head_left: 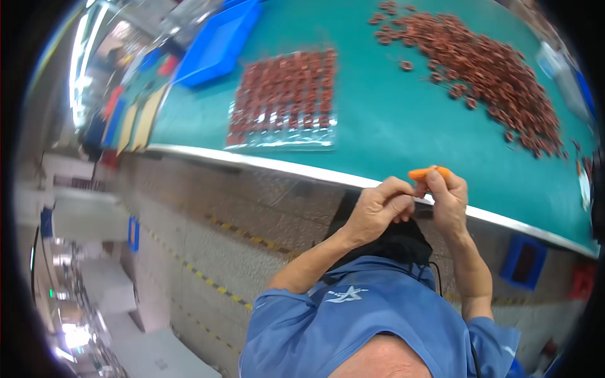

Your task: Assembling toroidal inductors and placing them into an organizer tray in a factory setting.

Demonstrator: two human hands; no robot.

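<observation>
Your right hand (449, 200) has its fingers closed on an orange tool (418, 174), right of centre in the frame, over the near edge of the table (372, 135). Your left hand (378, 211) curls just beside it — I cannot tell whether its fingers pinch anything. A loosened grip there could drop the tool past the edge onto the floor (195, 233).

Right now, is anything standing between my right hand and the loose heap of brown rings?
Nothing visible. Only green tabletop shows between the right hand, which holds an orange tool at the near edge, and the heap beyond it.
</observation>
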